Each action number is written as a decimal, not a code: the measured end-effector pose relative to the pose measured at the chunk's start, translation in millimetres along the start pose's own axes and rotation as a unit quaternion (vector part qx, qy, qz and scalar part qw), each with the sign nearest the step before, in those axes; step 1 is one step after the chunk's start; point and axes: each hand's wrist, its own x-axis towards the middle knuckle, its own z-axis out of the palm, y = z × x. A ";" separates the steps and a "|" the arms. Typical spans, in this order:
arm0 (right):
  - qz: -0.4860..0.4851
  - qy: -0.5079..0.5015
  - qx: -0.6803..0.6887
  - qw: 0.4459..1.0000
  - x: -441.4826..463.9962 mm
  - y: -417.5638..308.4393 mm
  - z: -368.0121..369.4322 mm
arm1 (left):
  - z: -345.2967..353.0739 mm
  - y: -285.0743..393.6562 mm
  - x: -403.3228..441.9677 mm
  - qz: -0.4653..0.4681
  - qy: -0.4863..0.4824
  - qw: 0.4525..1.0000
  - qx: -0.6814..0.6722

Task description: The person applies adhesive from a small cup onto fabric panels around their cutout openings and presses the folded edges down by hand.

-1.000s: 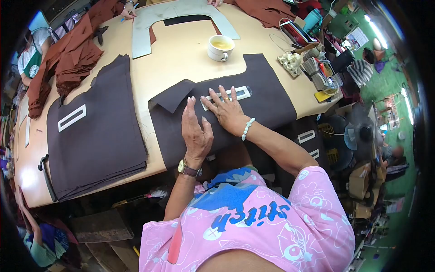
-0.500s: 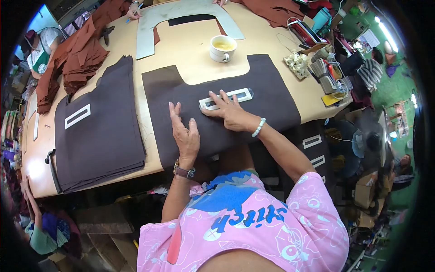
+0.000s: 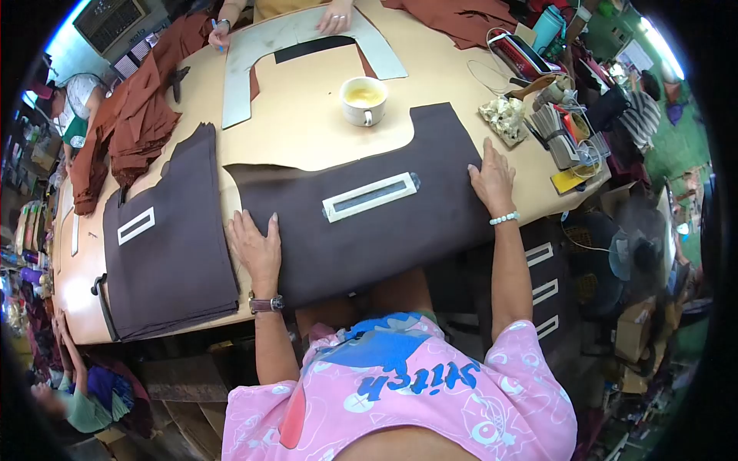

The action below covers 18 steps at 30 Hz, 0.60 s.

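A dark fabric piece (image 3: pixel 369 238) lies across the table's front edge, with a white rectangular frame (image 3: pixel 370 197) on it over a darker strip. My left hand (image 3: pixel 257 247), fingers spread, rests at the left edge of this fabric. At its right edge is my right hand (image 3: pixel 494 181), fingers apart and thumb by the border. Neither hand holds anything that shows. To the left lies a stack of dark fabric (image 3: pixel 173 246) with a smaller white frame (image 3: pixel 136 225) on top.
A cup of yellow liquid (image 3: pixel 364 101) stands beyond the fabric. Reddish-brown fabric (image 3: pixel 138 138) lies at the left. Across the table, another person's hand (image 3: pixel 335 18) touches a pale template (image 3: pixel 265 46). Tools and a phone (image 3: pixel 530 54) crowd the right side.
My right hand has left the white frame and moved to the fabric's right edge. My left hand has moved left to the other edge. The other person's hand has come further into view.
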 end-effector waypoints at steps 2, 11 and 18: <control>0.008 0.032 0.020 0.999 0.7 5.5 10.9 | 3.3 0.6 1.5 0.016 0.022 1.000 -0.016; 0.023 -0.033 0.329 0.943 18.9 -1.1 7.3 | -20.1 27.8 8.5 -0.124 -0.018 0.970 -0.210; 0.086 -0.103 0.334 0.933 21.3 -0.2 -3.6 | -36.3 9.9 11.7 -0.137 -0.116 0.945 -0.275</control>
